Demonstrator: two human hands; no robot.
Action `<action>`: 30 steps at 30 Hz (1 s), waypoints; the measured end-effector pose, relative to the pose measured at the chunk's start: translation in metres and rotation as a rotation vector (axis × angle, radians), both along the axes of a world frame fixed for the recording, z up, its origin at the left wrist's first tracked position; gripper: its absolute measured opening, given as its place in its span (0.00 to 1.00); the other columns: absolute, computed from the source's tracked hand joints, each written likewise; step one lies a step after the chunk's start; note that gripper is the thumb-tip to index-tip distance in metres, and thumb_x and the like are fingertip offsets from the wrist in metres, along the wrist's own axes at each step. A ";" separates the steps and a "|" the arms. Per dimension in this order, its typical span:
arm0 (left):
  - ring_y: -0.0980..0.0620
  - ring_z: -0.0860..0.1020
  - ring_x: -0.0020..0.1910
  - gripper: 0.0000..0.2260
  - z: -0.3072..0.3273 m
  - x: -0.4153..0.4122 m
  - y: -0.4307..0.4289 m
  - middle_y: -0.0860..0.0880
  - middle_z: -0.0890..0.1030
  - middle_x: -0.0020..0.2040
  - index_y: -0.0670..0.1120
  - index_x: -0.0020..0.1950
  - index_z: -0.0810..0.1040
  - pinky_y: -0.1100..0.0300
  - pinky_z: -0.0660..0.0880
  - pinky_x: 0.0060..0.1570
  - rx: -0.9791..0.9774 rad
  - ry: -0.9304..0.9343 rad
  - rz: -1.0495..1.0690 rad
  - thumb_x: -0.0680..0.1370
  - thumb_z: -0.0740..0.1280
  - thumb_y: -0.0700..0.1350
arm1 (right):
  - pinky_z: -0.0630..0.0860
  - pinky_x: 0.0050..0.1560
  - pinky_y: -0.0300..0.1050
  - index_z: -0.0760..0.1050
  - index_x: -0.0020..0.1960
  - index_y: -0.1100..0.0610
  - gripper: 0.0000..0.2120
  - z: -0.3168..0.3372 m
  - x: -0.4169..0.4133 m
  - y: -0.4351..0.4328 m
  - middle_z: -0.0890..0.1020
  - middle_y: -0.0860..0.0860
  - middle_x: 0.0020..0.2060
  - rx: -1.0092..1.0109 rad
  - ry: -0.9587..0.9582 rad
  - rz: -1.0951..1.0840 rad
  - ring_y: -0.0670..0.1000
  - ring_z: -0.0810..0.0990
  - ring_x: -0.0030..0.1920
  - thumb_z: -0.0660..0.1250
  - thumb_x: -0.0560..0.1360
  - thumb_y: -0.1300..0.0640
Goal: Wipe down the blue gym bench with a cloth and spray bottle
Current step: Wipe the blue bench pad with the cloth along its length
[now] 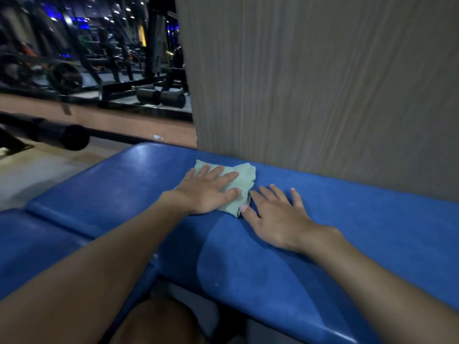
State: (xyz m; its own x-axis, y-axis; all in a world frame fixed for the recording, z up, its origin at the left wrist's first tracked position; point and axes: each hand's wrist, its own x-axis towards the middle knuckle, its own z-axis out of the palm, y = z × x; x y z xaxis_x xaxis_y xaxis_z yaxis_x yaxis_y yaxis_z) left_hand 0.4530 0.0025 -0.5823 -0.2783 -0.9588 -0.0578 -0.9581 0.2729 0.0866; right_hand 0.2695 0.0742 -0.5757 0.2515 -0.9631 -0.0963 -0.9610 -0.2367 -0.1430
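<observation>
Behind: grey wall panel w/ fine vertical grain stands right at the far edge of the blue bench and closes off that side.
Far left: mirror, dark and blurry, full of black gym frames and blue lights; two black roller pads low in it.
Near left: fat black foam roller on a frame, sticking out over the pale floor, well apart from the hands.
Bench: padded vinyl in rounded sections w/ a seam between; left section glossy, right one duller, matte-looking.
Cloth: pale green, soft, crumpled flat w/ ragged edges, lying on the bench top close to the wall panel.
Left hand: flat on the cloth, fingers straight and spread, pressing it down.
Right hand: flat on bare vinyl just beside the cloth, fingers fanned; thumb tip at the cloth's near corner, looks to be touching.
Bottom edge: a bare knee, under the forearms.
</observation>
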 end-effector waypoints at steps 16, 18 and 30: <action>0.47 0.48 0.80 0.27 0.001 0.173 -0.051 0.52 0.50 0.82 0.64 0.79 0.50 0.43 0.44 0.76 -0.023 -0.028 0.330 0.81 0.48 0.67 | 0.38 0.76 0.59 0.46 0.80 0.48 0.33 -0.016 0.071 -0.024 0.44 0.52 0.80 -0.054 0.010 0.096 0.51 0.39 0.79 0.39 0.79 0.34; 0.47 0.48 0.80 0.27 0.000 0.187 -0.050 0.52 0.50 0.82 0.64 0.79 0.51 0.41 0.44 0.76 -0.026 -0.023 0.368 0.80 0.48 0.67 | 0.38 0.76 0.59 0.46 0.80 0.48 0.33 -0.016 0.071 -0.024 0.44 0.52 0.80 -0.060 0.007 0.096 0.51 0.39 0.79 0.39 0.79 0.34; 0.44 0.49 0.80 0.29 0.001 0.208 -0.006 0.52 0.48 0.82 0.67 0.79 0.47 0.38 0.46 0.75 0.014 -0.041 0.527 0.78 0.45 0.70 | 0.39 0.76 0.57 0.63 0.75 0.42 0.24 0.003 0.036 0.002 0.57 0.42 0.78 -0.117 -0.156 0.169 0.44 0.49 0.78 0.50 0.80 0.38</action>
State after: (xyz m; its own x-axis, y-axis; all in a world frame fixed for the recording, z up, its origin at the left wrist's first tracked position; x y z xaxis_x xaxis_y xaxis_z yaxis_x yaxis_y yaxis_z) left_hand 0.6609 -0.0034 -0.5817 0.2443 -0.9670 -0.0720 -0.9677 -0.2479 0.0465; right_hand 0.3055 0.0760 -0.5728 0.4127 -0.9085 0.0656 -0.8749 -0.4154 -0.2489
